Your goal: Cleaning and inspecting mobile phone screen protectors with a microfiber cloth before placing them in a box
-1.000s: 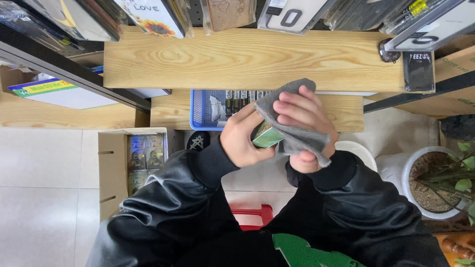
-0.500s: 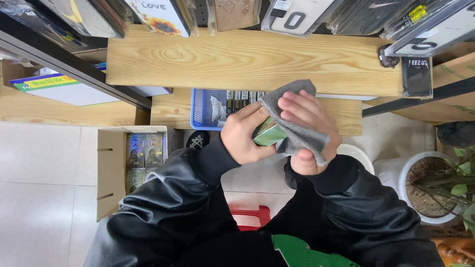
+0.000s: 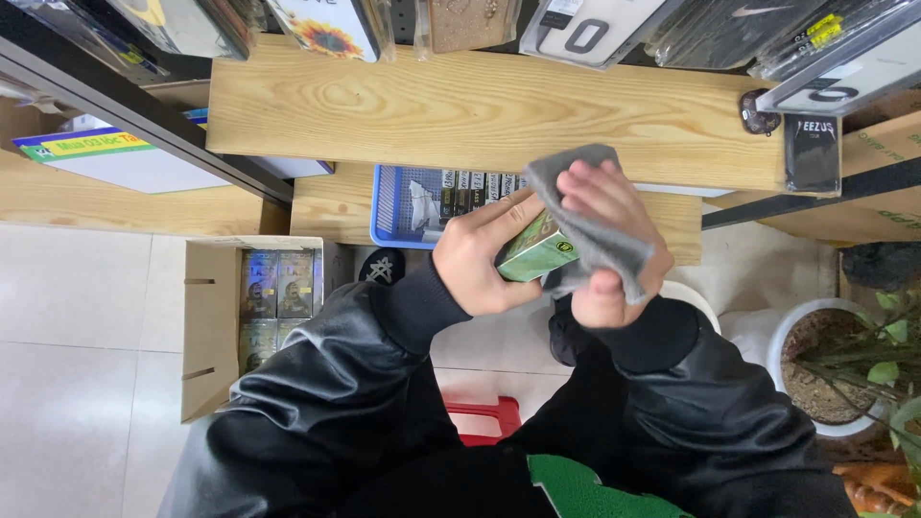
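My left hand (image 3: 484,257) grips a small green box (image 3: 537,251) in front of my chest. Over that box my right hand (image 3: 604,240) presses a grey cloth (image 3: 600,240), which drapes across the box's right end and over my fingers. Both hands sit just below the edge of a light wooden shelf (image 3: 480,110). Black leather sleeves cover both arms.
A blue mesh basket (image 3: 393,206) with small dark packs rests on the lower shelf behind my hands. An open cardboard carton (image 3: 206,326) of boxed goods stands on the tiled floor at left. A white pot with a plant (image 3: 844,369) stands at right. A red stool (image 3: 480,420) is under me.
The cloth and my right hand have shifted slightly over the green box. My left hand keeps the same hold.
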